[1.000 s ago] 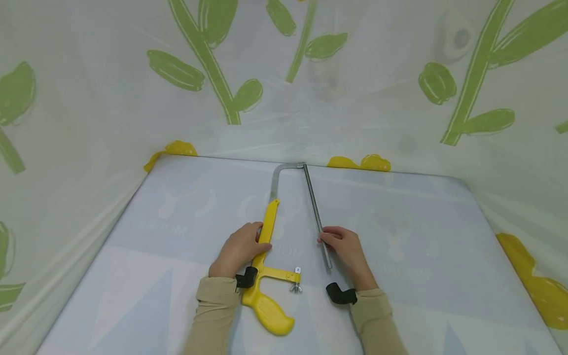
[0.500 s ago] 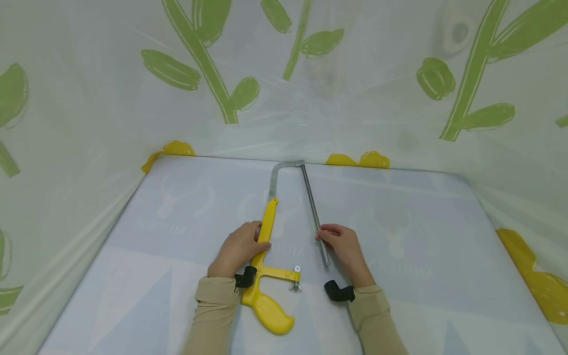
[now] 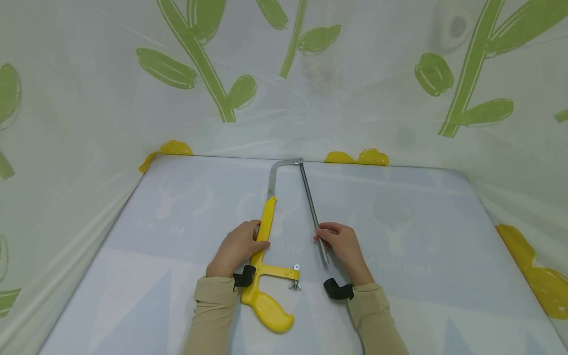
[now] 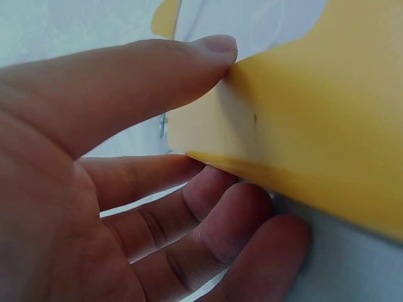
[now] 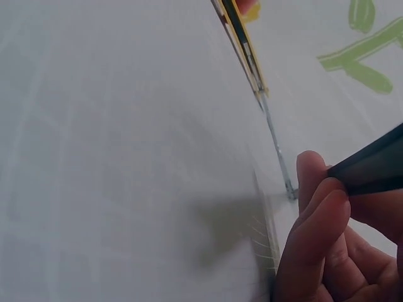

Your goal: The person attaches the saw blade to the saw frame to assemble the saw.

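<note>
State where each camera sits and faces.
Head: on the head, facing forward and down at the saw frame and metal strip; left hand, right hand, sleeves show.
Left wrist: on that wrist, facing the grip on the saw frame; left hand shows.
Right wrist: on that wrist, facing the metal strip's held end; mainly right hand shows.
Head and right wrist share the right hand.

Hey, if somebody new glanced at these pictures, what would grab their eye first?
Probably the bright yellow hacksaw frame near the middle of the head view, gripped by the left hand. Next, the thin grey blade beside it, meeting the frame's far tip while the right hand pinches it near its loose end. Behind them, big green leaves stand out on the whitish sheet.
</note>
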A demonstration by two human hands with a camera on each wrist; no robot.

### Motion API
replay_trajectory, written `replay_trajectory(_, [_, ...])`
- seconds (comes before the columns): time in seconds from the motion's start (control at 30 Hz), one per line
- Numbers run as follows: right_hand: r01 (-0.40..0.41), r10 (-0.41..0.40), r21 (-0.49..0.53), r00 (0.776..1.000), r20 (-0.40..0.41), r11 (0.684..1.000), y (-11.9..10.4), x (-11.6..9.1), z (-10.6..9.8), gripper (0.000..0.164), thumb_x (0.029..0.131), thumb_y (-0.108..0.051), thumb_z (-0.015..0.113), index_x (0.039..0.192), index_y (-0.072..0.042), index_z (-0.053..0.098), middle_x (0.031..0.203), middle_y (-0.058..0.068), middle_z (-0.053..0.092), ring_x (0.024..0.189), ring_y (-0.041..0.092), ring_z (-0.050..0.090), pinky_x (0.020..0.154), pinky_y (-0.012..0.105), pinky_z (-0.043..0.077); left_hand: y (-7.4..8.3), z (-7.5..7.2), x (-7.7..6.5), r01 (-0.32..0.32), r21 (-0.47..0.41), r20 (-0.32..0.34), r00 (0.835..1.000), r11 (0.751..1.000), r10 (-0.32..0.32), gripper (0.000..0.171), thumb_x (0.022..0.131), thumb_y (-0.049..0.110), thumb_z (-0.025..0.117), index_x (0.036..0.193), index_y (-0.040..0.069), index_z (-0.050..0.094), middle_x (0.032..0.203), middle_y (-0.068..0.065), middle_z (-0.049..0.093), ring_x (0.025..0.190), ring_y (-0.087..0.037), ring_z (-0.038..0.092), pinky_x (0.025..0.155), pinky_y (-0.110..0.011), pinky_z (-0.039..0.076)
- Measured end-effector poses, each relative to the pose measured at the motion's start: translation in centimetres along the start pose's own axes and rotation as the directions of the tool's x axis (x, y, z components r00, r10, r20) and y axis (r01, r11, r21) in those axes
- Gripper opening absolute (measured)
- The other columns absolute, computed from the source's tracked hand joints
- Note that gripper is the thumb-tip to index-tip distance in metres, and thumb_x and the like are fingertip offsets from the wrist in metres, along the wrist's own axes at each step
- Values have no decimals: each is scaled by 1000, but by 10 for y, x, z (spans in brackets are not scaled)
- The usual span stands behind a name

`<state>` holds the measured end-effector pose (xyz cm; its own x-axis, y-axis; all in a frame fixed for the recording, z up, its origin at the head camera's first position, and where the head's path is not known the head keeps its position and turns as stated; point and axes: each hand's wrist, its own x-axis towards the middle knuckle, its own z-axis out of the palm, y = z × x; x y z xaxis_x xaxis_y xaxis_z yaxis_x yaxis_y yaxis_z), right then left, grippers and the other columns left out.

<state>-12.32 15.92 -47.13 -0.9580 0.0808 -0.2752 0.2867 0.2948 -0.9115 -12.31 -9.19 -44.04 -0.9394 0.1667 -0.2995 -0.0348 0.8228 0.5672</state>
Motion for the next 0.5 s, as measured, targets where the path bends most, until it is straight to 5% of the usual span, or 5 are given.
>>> replay_trajectory(0.23, [18,-18,-8,1000,10,1000,0,-1,-1,28,82,-24,65,103,-7,63,77,4,67,66,15,56,59,26,46,1,0,0,0,7,7,1000,1000,0,56,77,31,69,123,9,48,78,-2,49,65,-16,46,58,-28,37])
replay_trajectory(0.5, [26,-25,-132,1000,12,991,-6,-1,0,29,81,-28,64,105,-12,63,79,1,66,65,15,52,58,26,42,1,-1,2,-7,16,3,1000,1000,6,57,77,32,69,123,8,47,80,-1,49,67,-15,46,59,-28,38])
